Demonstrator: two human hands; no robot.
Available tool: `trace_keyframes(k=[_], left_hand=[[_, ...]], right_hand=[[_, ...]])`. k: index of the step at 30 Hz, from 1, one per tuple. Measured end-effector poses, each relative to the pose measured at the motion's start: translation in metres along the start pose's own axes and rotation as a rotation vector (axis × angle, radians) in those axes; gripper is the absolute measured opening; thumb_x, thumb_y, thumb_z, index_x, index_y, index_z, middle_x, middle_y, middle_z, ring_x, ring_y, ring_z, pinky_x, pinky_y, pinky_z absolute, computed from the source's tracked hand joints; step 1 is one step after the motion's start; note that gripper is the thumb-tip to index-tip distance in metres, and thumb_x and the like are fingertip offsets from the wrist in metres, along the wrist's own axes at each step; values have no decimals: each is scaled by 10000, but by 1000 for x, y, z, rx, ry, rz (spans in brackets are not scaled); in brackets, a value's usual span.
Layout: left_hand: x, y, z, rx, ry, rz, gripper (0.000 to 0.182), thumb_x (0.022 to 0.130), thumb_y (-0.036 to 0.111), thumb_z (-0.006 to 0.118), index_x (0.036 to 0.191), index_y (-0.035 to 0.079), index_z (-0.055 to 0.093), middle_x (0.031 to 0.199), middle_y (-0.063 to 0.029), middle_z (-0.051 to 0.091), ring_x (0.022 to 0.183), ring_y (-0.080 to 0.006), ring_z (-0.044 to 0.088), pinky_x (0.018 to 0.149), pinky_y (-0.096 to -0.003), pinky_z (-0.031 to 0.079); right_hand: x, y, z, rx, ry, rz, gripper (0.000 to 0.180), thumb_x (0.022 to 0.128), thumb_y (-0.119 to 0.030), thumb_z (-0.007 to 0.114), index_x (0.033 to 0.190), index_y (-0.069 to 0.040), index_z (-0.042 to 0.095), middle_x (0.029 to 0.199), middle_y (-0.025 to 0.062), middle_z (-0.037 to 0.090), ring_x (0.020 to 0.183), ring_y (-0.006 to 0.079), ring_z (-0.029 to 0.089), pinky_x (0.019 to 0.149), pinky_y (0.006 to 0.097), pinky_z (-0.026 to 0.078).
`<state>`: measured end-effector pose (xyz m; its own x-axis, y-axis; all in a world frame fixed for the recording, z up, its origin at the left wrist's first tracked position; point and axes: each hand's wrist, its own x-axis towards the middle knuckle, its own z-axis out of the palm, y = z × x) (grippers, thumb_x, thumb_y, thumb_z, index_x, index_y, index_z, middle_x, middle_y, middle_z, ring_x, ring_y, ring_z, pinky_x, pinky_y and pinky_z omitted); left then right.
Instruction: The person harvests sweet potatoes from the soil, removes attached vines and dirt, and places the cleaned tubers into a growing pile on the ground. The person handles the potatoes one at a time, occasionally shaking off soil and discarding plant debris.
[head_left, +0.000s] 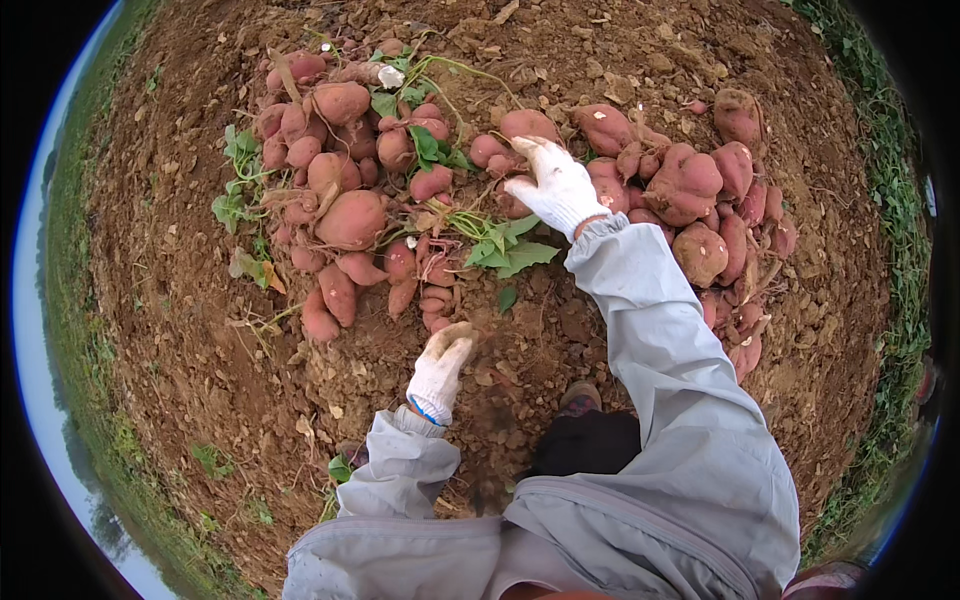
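My right hand (556, 181), in a white knit glove, reaches over the tubers between two heaps of sweet potatoes. Its thumb is apart from the fingers, and the fingertips are at a reddish sweet potato (529, 125). The thumb lies over another sweet potato (513, 202). My left hand (441, 367), in a soiled white glove, hangs low before the near edge of the left heap (352, 219). Nothing shows in it, but its palm side is hidden. Small sweet potatoes (435, 301) lie just beyond its fingertips. Below my right hand are green leaves (510, 246) on vines.
The right heap of sweet potatoes (684, 184) runs along my right forearm, some with broken pale ends. Loose brown soil (225, 375) with clods surrounds both heaps. My shoe (581, 397) stands near them. Green vines (892, 195) line the right side of the field.
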<state>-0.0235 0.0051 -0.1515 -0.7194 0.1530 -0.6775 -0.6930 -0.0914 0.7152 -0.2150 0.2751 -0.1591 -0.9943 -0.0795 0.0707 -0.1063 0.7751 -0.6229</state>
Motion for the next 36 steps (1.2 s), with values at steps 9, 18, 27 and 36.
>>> trace_keyframes(k=[9, 18, 27, 36], left_hand=[[-6, -8, -28, -74, 54, 29, 347, 1007, 157, 540, 1305, -21, 536, 1207, -149, 649, 1103, -237, 631, 984, -365, 499], [10, -4, -14, -98, -19, -69, 331, 1007, 122, 533, 1300, -31, 534, 1233, -152, 630, 1130, -235, 622, 995, -356, 498], [7, 6, -4, -59, -145, 40, 364, 993, 155, 565, 1303, -35, 550, 1225, -134, 635, 1122, -217, 613, 990, -335, 481], [19, 48, -16, -210, -54, 304, 382, 996, 141, 551, 1328, -46, 526, 1231, -147, 628, 1141, -238, 613, 1014, -348, 474]], right_hand=[[13, 16, 13, -201, -212, 248, 965, 733, -472, 776, 1507, -102, 335, 1499, 284, 351, 1271, 423, 510, 1046, 426, 452], [21, 37, -1, -616, -372, -51, 292, 889, -201, 567, 1178, -189, 607, 1147, 86, 585, 1125, 289, 575, 886, 454, 485], [36, 12, -23, -639, -301, -184, 173, 861, -294, 654, 954, -159, 709, 952, 75, 673, 978, 285, 654, 802, 445, 519], [-69, -58, -127, 633, -290, 434, 328, 969, -267, 601, 1213, -48, 612, 987, 77, 686, 920, 199, 646, 804, 329, 510]])
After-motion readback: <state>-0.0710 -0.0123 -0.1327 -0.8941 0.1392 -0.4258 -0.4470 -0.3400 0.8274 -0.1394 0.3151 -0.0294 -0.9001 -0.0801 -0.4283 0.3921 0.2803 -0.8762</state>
